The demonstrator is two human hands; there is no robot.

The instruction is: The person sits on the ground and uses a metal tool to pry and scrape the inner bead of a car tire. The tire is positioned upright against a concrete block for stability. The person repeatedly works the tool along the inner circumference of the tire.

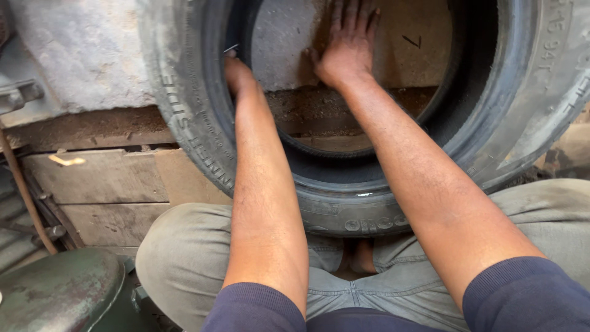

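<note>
Navy sleeves nearest; beyond the knees, car tyre (344,203) stands upright: heavy, stiff rubber, best gripped at bead. Left hand (236,74) reaches inside left bead, fingers hidden, grip untellable; right hand (349,49) splayed flat on far concrete wall (279,52).

The fingers of the left hand (236,71) are hidden behind the tyre's (344,209) inner rim, so its grip cannot be told. The right hand's (349,43) fingertips and the tyre's top are cut off by the upper edge.

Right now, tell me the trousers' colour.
The trousers are greyish khaki, clearest in the head view.
</note>
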